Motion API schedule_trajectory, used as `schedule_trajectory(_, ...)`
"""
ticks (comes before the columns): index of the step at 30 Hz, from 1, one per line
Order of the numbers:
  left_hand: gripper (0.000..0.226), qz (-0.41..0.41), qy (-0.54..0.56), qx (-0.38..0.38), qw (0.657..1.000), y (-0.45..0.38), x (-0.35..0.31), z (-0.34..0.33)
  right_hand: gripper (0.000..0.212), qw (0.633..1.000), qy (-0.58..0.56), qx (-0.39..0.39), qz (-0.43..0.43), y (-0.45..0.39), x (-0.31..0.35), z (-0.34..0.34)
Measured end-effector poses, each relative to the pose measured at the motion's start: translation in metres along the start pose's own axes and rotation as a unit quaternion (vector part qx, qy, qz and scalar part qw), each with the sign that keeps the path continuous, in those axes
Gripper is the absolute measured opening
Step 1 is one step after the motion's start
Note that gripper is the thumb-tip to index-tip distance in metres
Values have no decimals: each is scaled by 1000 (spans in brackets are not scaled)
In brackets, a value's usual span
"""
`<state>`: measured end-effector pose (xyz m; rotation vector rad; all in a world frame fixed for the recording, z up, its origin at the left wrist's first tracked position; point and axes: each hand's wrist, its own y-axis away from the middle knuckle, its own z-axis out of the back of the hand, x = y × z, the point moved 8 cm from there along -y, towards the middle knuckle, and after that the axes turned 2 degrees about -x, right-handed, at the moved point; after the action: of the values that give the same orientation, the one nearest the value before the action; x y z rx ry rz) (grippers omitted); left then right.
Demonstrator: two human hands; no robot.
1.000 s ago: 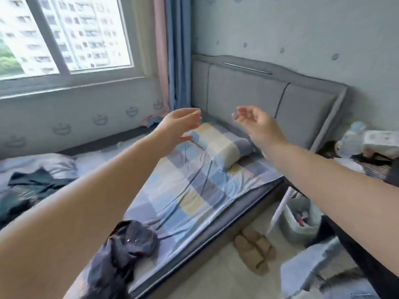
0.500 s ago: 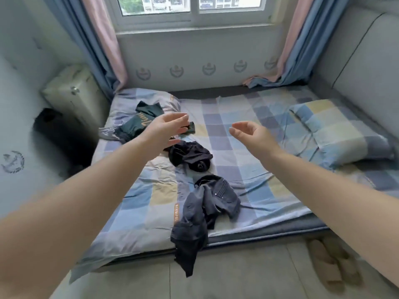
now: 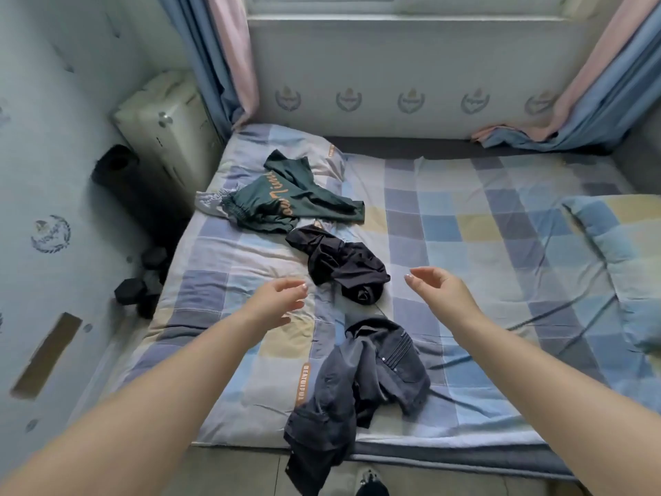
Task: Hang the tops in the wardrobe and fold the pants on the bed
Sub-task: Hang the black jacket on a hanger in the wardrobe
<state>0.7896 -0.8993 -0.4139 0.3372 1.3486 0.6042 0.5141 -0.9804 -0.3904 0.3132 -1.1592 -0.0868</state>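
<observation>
Three crumpled garments lie on the checked bed [image 3: 465, 245]. A dark green piece with orange lettering [image 3: 286, 198] is farthest, near the left pillow. A black garment [image 3: 343, 263] lies in the middle. A dark grey denim piece [image 3: 365, 384] is nearest and hangs over the front edge of the bed. My left hand [image 3: 277, 302] hovers left of the black garment with relaxed fingers and holds nothing. My right hand [image 3: 440, 291] hovers just right of it, fingers loosely curved, also empty. Neither hand touches any clothing.
A cream suitcase [image 3: 168, 119] and a black roll [image 3: 118, 170] stand at the left of the bed, with dumbbells [image 3: 139, 284] on the floor. A pillow [image 3: 622, 252] lies at the right. Blue and pink curtains [image 3: 229, 59] hang by the window wall.
The view swung from the headboard to the whole bed and then dipped lower and closer. Both hands dropped toward the black garment, staying empty.
</observation>
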Motion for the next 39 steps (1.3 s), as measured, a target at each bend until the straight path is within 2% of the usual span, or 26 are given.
schedule_trajectory(6,4,35,-16,-2,999,-93,14,-29,19,997,52,45,-33,-93,-43,-36)
schedule_trajectory(8,6,43,-40,-2,998,-126,26,-35,24,994,84,55,-36,-119,-61,-53)
schedule_trajectory(14,28,43,-111,5,993,-278,80,-66,42,972,217,84,-31,-226,-150,-115)
schedule_trajectory(17,44,35,-124,0,992,-349,111,-89,53,947,308,91,-7,-275,-195,-144)
schedule_trajectory(20,67,36,-106,-22,993,-407,149,-107,63,916,388,100,7,-317,-241,-174)
schedule_trajectory(23,81,58,-31,-48,997,-446,178,-117,68,893,438,103,27,-341,-270,-196)
schedule_trajectory(25,73,70,43,-71,994,-463,189,-121,71,879,463,102,42,-352,-279,-206)
schedule_trajectory(29,10,16,71,-92,993,-479,182,-122,77,864,495,62,62,-368,-285,-220)
schedule_trajectory(31,13,-12,98,-58,993,-474,173,-131,71,866,497,23,61,-374,-282,-219)
schedule_trajectory(33,14,-24,148,22,988,-460,163,-149,51,872,484,2,70,-376,-276,-214)
schedule_trajectory(35,15,-32,172,65,982,-444,154,-155,42,927,371,-11,57,-376,-269,-202)
schedule_trajectory(37,21,-49,170,49,983,-435,143,-142,32,983,182,-31,17,-373,-255,-183)
schedule_trajectory(39,29,-84,120,7,989,-425,127,-119,17,997,1,-71,-34,-366,-231,-158)
